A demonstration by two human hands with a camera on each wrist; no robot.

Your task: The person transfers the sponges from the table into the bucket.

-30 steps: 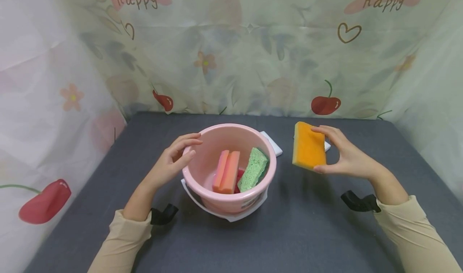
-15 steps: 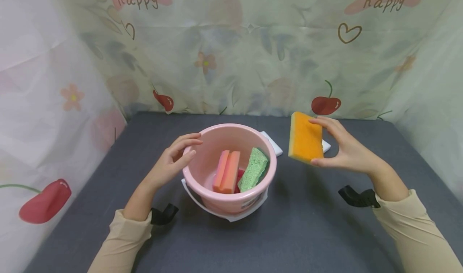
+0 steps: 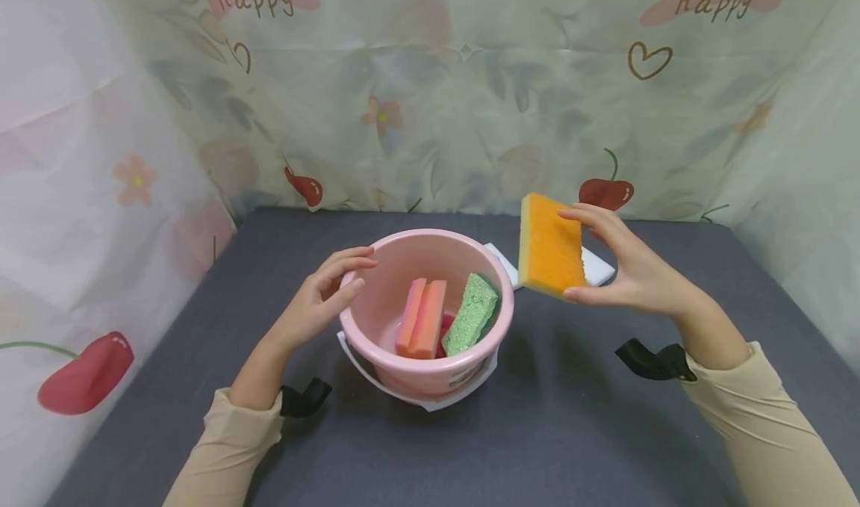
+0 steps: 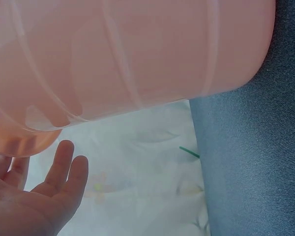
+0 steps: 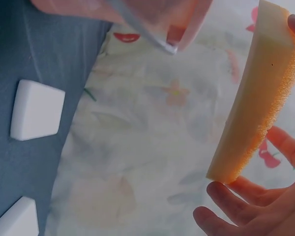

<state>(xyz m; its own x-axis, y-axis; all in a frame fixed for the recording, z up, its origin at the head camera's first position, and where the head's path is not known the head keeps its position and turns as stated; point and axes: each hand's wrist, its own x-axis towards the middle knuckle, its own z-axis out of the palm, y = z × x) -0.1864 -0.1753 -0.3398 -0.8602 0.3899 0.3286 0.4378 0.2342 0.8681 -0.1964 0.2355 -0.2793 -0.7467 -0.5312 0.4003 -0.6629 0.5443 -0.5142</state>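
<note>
A pink bucket (image 3: 376,320) stands mid-table on the dark grey cloth, its white handle folded down in front. Inside it lean an orange-pink sponge (image 3: 422,319) and a green sponge (image 3: 472,315), with something red between them at the bottom. My left hand (image 3: 321,298) rests with relaxed fingers on the bucket's left rim; in the left wrist view the bucket wall (image 4: 128,64) fills the top above the open left hand (image 4: 34,196). My right hand (image 3: 621,264) holds a yellow-orange sponge (image 3: 549,247) upright in the air, just right of the bucket, gripped by its top and bottom edges (image 5: 258,98).
Two white sponge blocks lie on the table behind the bucket, one (image 3: 508,266) by its rim and one (image 3: 596,266) behind the held sponge; the right wrist view shows them too (image 5: 37,110). A patterned curtain (image 3: 430,96) closes the back and sides.
My right hand has lifted the yellow-orange sponge up and to the left, closer to the bucket. The left hand and the bucket have stayed put.
</note>
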